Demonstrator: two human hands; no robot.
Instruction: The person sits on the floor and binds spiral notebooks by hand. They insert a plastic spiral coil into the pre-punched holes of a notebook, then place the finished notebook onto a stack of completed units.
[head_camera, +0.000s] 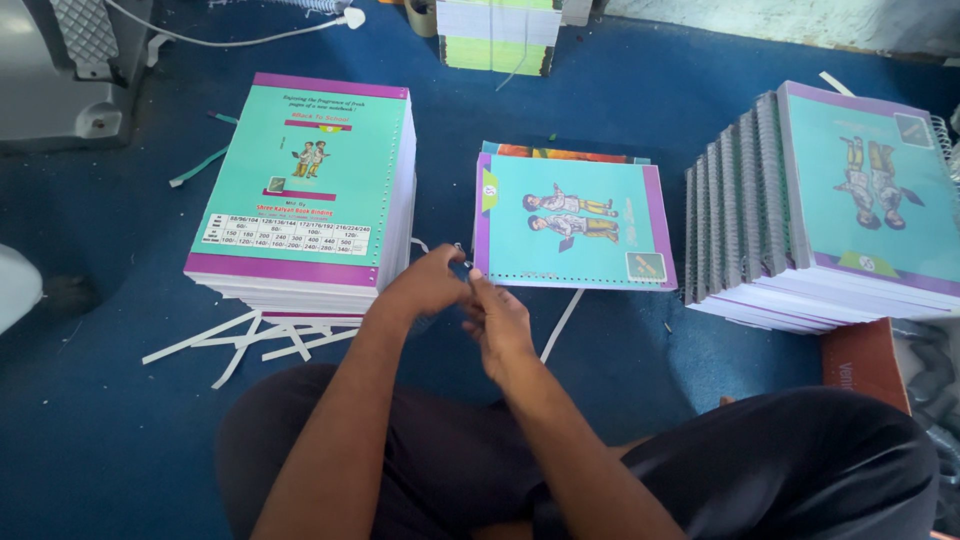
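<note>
A blue carpet (120, 420) covers the whole floor, and the person sits on it with dark-trousered knees at the bottom of the view. On the left stands a tall stack of unbound notebook blocks (305, 190), its top sheet teal with a purple border, a small printed picture and a table, and a row of punched holes along its right edge. At the right, a leaning stack of finished spiral-bound notebooks (815, 215) fans out, wire spines turned to the left, its top cover teal and purple with two cartoon figures. Between the two stacks, a thin notebook (572, 225) with the same cover lies flat on the carpet, punched holes along its lower edge, just beyond the hands. A further pile of pages (497, 35) sits at the top, with a grey machine (60, 70) in the upper left corner and a brown box (865, 362) at the right. White paper strips (250, 338) lie scattered under the left stack. The left hand (425, 285) and right hand (497, 322) meet just off the thin notebook's lower left corner, fingertips closed together on something small and thin; what it is cannot be told.
</note>
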